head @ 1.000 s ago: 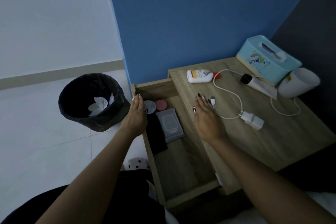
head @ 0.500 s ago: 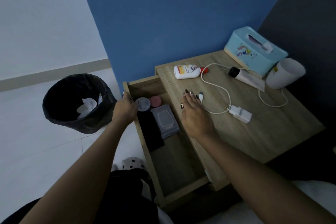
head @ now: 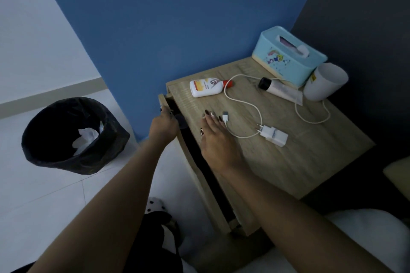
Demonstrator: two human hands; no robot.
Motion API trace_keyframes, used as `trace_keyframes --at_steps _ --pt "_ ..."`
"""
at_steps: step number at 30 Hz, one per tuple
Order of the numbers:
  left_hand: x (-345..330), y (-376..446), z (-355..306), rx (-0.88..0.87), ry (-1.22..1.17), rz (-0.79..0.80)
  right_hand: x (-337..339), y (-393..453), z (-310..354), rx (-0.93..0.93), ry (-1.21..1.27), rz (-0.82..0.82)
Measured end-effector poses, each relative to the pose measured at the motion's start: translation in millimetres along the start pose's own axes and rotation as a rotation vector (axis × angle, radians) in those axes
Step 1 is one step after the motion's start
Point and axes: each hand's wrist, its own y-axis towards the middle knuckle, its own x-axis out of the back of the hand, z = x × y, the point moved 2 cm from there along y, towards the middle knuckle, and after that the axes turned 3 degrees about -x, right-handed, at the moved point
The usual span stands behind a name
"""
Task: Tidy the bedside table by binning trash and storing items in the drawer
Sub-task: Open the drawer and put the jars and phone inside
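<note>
The wooden bedside table (head: 288,162) stands against a blue wall. Its drawer (head: 200,186) is pushed almost in, leaving only a narrow dark gap. My left hand (head: 163,125) grips the far end of the drawer front. My right hand (head: 216,139) lies flat and open on the tabletop, fingertips beside the plug end of a white cable (head: 244,104). On the top lie a white charger (head: 274,136), a white lotion bottle with a red cap (head: 206,88) and a black-capped tube (head: 281,91). The drawer's contents are hidden.
A light-blue tissue box (head: 288,57) and a tipped white cup (head: 324,82) sit at the table's back right corner. A black-lined bin (head: 73,135) holding white tissues stands on the tiled floor to the left. White bedding (head: 366,239) lies at lower right.
The drawer has slid from wide open to nearly closed, with my left hand moving in with its front. The items inside are now out of sight. My right hand stays on the tabletop.
</note>
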Motion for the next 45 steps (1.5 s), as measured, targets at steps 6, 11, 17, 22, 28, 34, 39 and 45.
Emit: trace_keyframes --at_steps 6,11,17,22,28,34,39,45 --pt "-16.9 2.4 -26.6 0.115 -0.25 0.023 1.2 -1.5 -1.3 0.012 0.005 -0.029" --pt "-20.6 8.0 -37.2 0.184 -0.311 -0.021 -0.6 -0.4 -0.9 0.02 -0.004 -0.011" --pt "-23.3 9.8 -27.7 0.153 -0.243 0.007 -2.4 -0.3 0.6 -0.001 -0.003 -0.034" --pt "-21.8 12.7 -26.7 0.138 -0.215 0.005 -1.6 -0.9 0.4 -0.004 0.0 -0.041" --pt "-22.6 12.6 -25.7 0.094 -0.187 0.017 -4.5 1.0 -0.6 -0.007 0.005 -0.043" --pt "-20.5 19.4 -25.3 0.117 -0.197 0.048 0.0 -2.5 -0.7 -0.005 0.019 -0.029" --pt "-19.1 21.3 -25.6 0.126 -0.197 0.063 -2.3 -4.1 -1.2 -0.01 0.018 -0.045" --pt "-16.6 18.2 -28.0 0.111 -0.227 0.069 -2.9 -6.3 -0.4 -0.004 0.014 -0.066"
